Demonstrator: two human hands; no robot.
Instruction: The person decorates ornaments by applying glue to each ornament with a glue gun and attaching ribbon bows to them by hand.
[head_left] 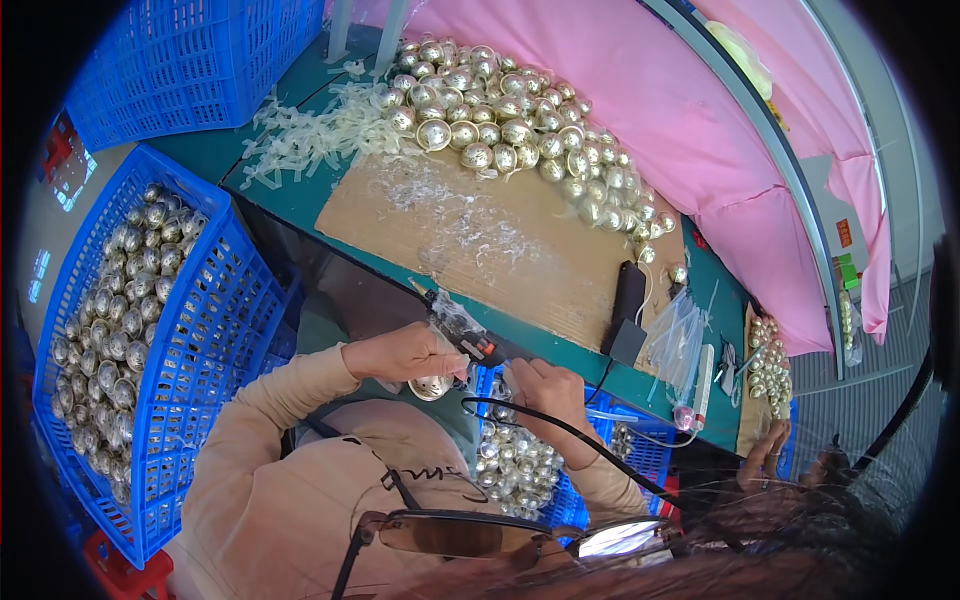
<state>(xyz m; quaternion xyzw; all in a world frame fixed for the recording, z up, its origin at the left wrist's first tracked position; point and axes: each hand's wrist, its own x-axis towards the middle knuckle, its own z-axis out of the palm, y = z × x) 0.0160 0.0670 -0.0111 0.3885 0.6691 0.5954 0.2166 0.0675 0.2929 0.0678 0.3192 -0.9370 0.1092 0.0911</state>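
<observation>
My left hand [402, 352] is closed in front of my body, with a silvery-gold ball ornament [432, 386] at the underside of its fingers. Just beyond it, a black glue gun [478, 342] with an orange patch hangs at the table's near edge, its tip towards the upper left. My right hand [548, 390] is curled at the rear end of the gun and looks closed on it, though its fingertips are partly hidden. A piece of brown cardboard [490, 235] with whitish glue smears covers the table in front of both hands.
Many similar ornaments [515, 130] are heaped at the table's back, beside clear plastic strips [315, 135]. A blue crate [190, 400] of ornaments stands left; more ornaments [515, 465] lie below. A black adapter [627, 340], clear sticks [678, 335] and another person's hand [765, 455] are right.
</observation>
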